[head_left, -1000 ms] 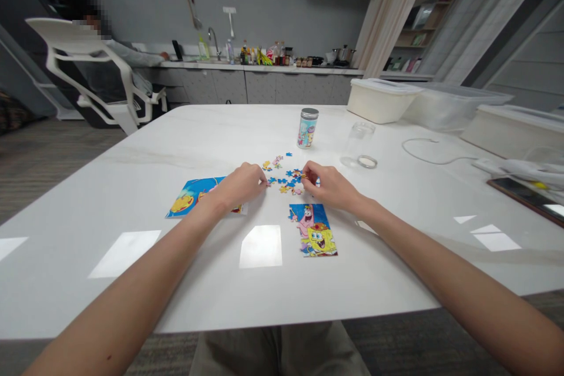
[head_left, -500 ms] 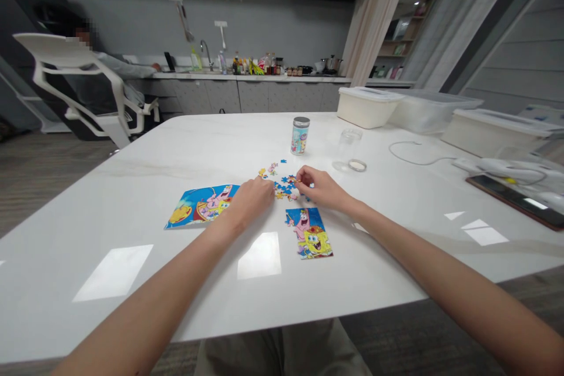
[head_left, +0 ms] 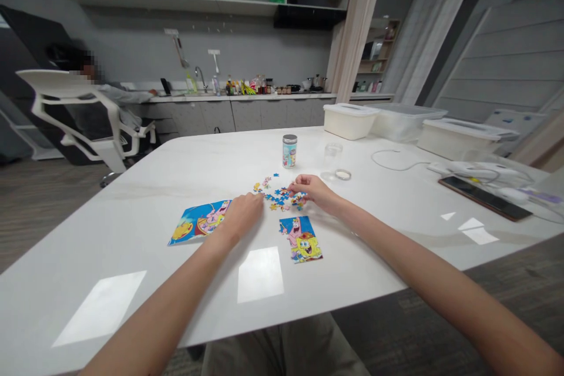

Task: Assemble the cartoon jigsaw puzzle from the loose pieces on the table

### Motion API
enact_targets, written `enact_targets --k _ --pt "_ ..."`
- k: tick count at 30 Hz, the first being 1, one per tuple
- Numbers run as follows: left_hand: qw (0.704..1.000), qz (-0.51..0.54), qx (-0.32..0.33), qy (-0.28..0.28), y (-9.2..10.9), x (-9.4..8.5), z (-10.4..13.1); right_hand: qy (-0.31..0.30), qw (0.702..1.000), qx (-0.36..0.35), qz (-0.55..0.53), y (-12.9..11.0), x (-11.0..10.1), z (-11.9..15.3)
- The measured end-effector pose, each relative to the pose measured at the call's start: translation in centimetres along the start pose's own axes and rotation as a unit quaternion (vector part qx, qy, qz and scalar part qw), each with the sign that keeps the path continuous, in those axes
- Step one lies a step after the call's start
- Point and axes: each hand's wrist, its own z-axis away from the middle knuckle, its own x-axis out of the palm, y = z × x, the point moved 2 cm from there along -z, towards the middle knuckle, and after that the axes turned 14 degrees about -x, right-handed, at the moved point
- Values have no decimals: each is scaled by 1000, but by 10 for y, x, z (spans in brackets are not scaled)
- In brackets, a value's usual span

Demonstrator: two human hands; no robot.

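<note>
Loose jigsaw pieces (head_left: pixel 278 195) lie in a small heap between my hands on the white table. My right hand (head_left: pixel 315 189) is over the heap's right side, thumb and fingertips pinched on what looks like a small puzzle piece, mostly covered by the fingers. At the heap's left edge rests my left hand (head_left: pixel 247 212), its fingers curled down; whatever they hold is hidden. A joined section of puzzle (head_left: pixel 302 241), showing a yellow and a pink cartoon figure, lies flat nearer to me. The matching picture sheet (head_left: pixel 194 222) is partly behind my left hand and forearm.
Past the heap stands a printed tin (head_left: pixel 289 153) with a metal lid. Right of it are a clear jar (head_left: pixel 333 155) and a ring-shaped lid (head_left: pixel 342 174). Lidded boxes (head_left: pixel 350 121), a cable and a phone (head_left: pixel 484 197) occupy the right side. A person sits in a white chair (head_left: pixel 66 85) behind left.
The view has tilted up and shows more of the shelves. My right hand has shifted slightly over the heap, its fingers still pinched. My left hand stays by the heap's left edge.
</note>
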Motion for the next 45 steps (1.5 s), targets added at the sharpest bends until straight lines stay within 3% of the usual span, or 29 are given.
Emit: enact_targets --k 8,16,23,33,45 --pt "1000 0 -2 9 5 -3 2 7 987 70 -148 3 -6 -2" --pt "1000 4 3 7 5 -1 3 -42 962 125 -239 -3 -1 0" --pt "1000 4 6 -3 7 -1 3 -58 987 83 -123 -2 2 3" --pt "1000 7 7 -16 7 -1 4 -95 963 141 -211 0 1 2" --pt "1000 7 18 -10 8 1 3 -102 973 106 -180 -6 0 2"
